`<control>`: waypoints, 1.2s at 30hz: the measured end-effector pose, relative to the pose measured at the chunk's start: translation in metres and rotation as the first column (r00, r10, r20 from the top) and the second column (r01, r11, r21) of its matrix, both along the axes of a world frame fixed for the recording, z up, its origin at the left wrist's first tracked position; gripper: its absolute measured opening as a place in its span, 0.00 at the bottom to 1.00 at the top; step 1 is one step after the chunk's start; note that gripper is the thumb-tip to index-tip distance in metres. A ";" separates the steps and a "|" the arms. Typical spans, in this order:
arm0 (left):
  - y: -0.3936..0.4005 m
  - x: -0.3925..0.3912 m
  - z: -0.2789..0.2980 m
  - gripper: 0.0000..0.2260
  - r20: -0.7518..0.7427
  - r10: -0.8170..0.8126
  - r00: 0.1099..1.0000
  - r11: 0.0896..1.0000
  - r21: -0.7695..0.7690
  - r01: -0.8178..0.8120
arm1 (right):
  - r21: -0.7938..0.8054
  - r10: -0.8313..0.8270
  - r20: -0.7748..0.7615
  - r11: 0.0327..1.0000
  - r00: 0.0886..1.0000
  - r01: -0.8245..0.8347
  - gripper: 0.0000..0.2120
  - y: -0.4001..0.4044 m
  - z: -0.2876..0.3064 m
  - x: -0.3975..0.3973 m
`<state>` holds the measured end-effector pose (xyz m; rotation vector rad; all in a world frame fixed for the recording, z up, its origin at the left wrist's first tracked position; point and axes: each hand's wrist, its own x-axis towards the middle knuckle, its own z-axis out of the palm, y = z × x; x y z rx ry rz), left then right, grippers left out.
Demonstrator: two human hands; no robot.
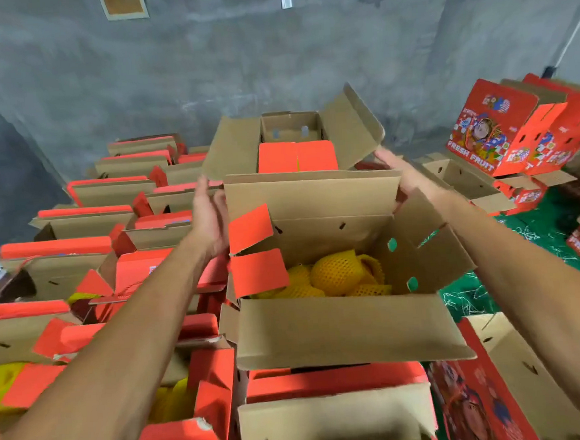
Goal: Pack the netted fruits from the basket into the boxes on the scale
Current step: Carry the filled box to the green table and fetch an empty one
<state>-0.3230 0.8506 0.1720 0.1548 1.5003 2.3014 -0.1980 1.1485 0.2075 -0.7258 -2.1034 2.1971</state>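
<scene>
Both hands carry an open cardboard box [340, 322] by its far side walls, the left hand [210, 222] flat against one side, the right hand [402, 174] against the other with fingers straight, likely to keep it level. Yellow netted fruits [340, 274] lie inside. It hangs above stacked boxes [331, 382].

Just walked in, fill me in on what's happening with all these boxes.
A person is working on an open cardboard box that already holds yellow netted fruits. Both arms reach out to it: the left hand is at its far left side, the right hand at its far right corner, fingers mostly straight. The flaps are still open. Many more red-and-brown boxes stand to the left, and printed red boxes are stacked at right.
</scene>
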 end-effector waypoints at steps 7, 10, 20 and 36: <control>0.009 -0.018 0.025 0.37 -0.126 -0.121 0.985 0.985 0.104 0.135 | -0.009 0.268 -0.106 0.963 0.958 -0.270 0.32 0.018 0.002 -0.025; 0.006 -0.025 0.038 0.35 -0.181 -0.136 0.974 0.989 0.028 0.143 | 0.169 0.325 0.001 0.932 0.946 -0.321 0.37 0.020 0.019 -0.027; 0.028 -0.025 0.083 0.09 -0.072 -0.067 0.995 0.812 -0.583 0.012 | 0.387 0.078 0.008 0.919 0.997 -0.075 0.14 -0.024 0.056 -0.057; -0.002 0.037 0.173 0.03 -0.325 0.321 0.890 0.911 -0.150 -0.383 | 0.197 -0.147 -0.478 0.943 0.866 0.269 0.16 -0.093 0.132 -0.007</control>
